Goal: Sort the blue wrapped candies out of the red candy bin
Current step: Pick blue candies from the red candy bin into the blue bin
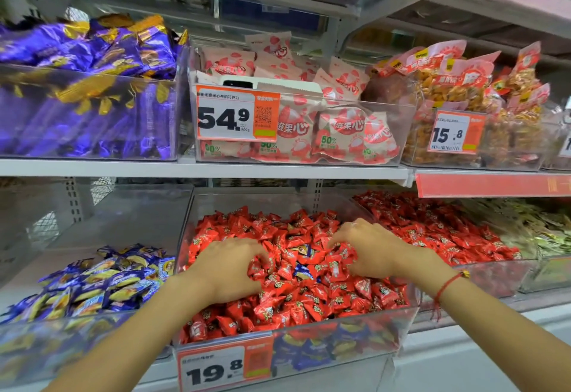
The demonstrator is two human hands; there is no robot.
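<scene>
**Blue wrappers lie in the gap between two hands**

Candies in blue foil wrappers show through the heap of red ones in the clear plastic bin of red wrapped candies (398,323) on the lower shelf. One blue wrapped candy (302,272) sits between the hands, a little nearer the viewer than the fingertips; its long axis looks roughly front to back, tilted, though red wrappers cover its edges. A second blue and yellow wrapped candy (302,249) lies just behind it, also between the hands.

The left hand (230,263) rests palm down on the red heap, fingers bent into the candies and pointing right toward the blue pieces. The right hand (367,248), with a red string bracelet (445,286) on its wrist, mirrors it, fingers curled down and pointing left. Whether either hand already pinches a candy I cannot tell; the fingertips are buried among wrappers.

Both hands seem about equally near; the right fingertips look slightly closer to the rear candy. The clear bin of blue and yellow wrapped candies (61,333) stands just left, so the left hand likely has the shorter carry.
</scene>
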